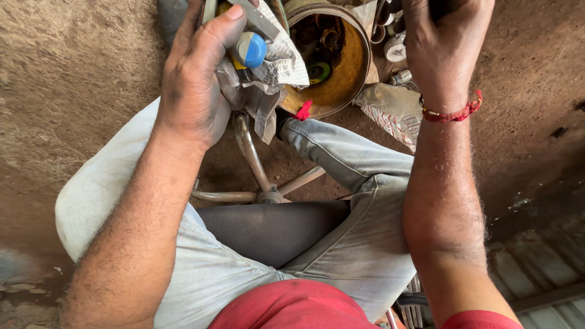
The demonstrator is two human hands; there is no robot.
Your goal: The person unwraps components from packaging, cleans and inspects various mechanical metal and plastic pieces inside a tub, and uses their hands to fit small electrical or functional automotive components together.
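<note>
Left hand (198,79) grip holds blue-capped tube (250,50) with crumpled paper (283,61): we judge light, soft; hold at cap. Right hand (445,42) grip: cannot tell.

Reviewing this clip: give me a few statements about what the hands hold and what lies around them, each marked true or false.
1. The left hand grips a bundle of crumpled paper with a blue cap showing. True.
2. The right hand wears a green glove. False: it is bare, with a red thread bracelet at the wrist.
3. A rusty round container sits on the ground ahead of the knees. True.
4. The person sits on a wooden bench. False: the seat is a black mesh stool with metal legs.
5. The person wears dark black trousers. False: they are pale jeans.
</note>
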